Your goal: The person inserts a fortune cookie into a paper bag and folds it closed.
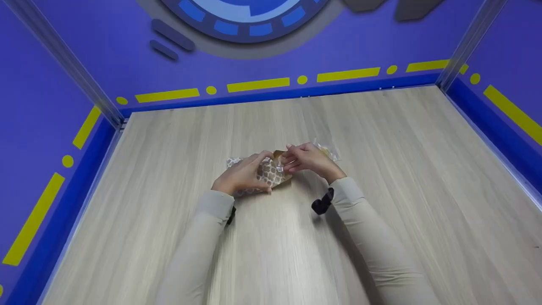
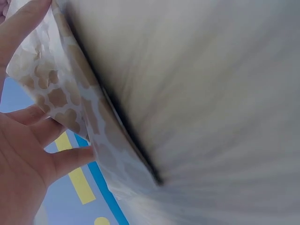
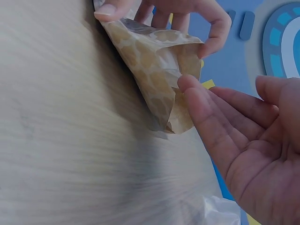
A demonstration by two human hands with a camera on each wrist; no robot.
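Note:
A paper bag (image 1: 270, 173) with a white-and-tan spotted print lies on the table, its plain brown mouth (image 3: 185, 110) gaping toward the right. My left hand (image 1: 247, 171) grips the bag from above, thumb on the near edge and fingers on the far edge. At the mouth is my right hand (image 1: 307, 160), its fingers (image 3: 199, 105) fairly straight with the tips right at the opening and the thumb held apart. Something whitish and translucent (image 3: 168, 61) shows inside the mouth. In the left wrist view, the printed bag side (image 2: 58, 96) lies between thumb and fingers.
A clear plastic packet (image 1: 330, 150) with something yellowish in it lies just beyond the right hand. The wood-grain table (image 1: 381, 127) is bounded by blue panels (image 1: 271, 63) at the back and sides. Each wrist bears a black device (image 1: 322, 202).

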